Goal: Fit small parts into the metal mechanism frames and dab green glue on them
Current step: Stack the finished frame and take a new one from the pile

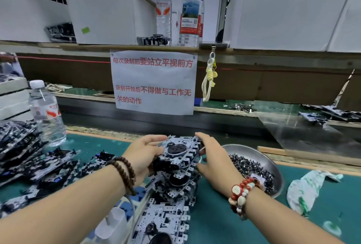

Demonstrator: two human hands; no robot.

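On the green mat in front of you, your left hand (143, 152) and right hand (213, 160) both grip the top metal frame (178, 150) of a leaning stack of frames (172, 191); left fingers curl over its near-left edge, right fingers pinch the far-right corner w/ thumb below. Just right of the stack, touching your right wrist area, a steel bowl (273, 163) holds a heap of small dark parts (251, 167). More frames lie piled at left (29, 157). A capped water bottle (46, 114) stands behind that pile, mostly empty. Two more bottles (177, 9) stand on the shelf above, betw. white boxes (103, 14). A green-stained rag (306, 189) lies at right; can't tell where the glue itself is.
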